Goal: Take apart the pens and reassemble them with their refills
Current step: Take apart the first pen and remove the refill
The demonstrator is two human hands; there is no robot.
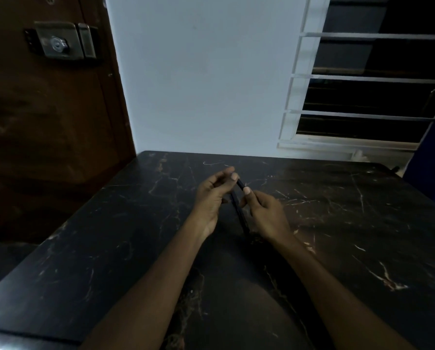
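A thin black pen (239, 210) is held between both hands above the middle of the dark marble table (110, 236). My left hand (211, 195) pinches its far end with thumb and fingers. My right hand (265, 213) grips the same pen close by, the thumb pressing near its far tip (241, 184). The pen's long body slants toward me between the two palms, its near end hidden by my right wrist. In the dim light I cannot tell whether the pen is in one piece or two.
The table's far edge meets a pale wall (206, 84). A brown door with a metal lock (59, 42) stands at the left. A barred window (368, 92) is at the right. Faint scratch marks lie on the table beyond my hands.
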